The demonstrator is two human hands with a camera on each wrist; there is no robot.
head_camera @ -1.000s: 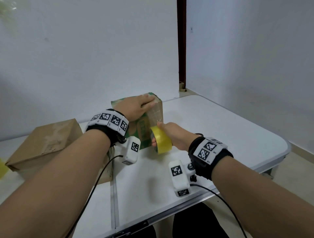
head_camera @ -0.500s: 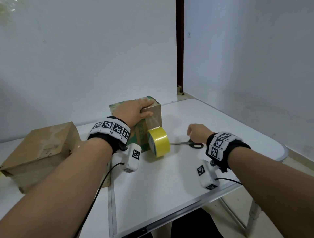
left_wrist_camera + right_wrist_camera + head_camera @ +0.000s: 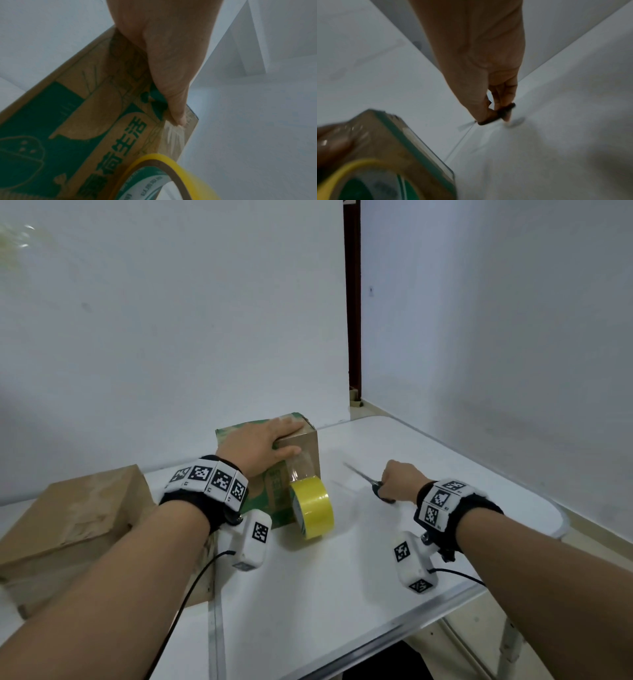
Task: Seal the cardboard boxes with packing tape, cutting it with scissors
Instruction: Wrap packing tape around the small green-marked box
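The left hand (image 3: 260, 445) presses flat on the green-printed box (image 3: 274, 498), fingers straight; the yellow tape roll (image 3: 312, 507) hangs beside it. The right hand (image 3: 399, 479) grips the scissors (image 3: 368, 482) above the desk (image 3: 342, 577).

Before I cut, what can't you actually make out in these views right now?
- Scissors blades: streaked by motion in the head view and right wrist view; open or closed unknown.
- Right hand fingers: hidden behind the hand's back in the head view.
- Printed box top seam: covered by the left hand.
- Tape roll: cut off by the bottom edge in both wrist views.
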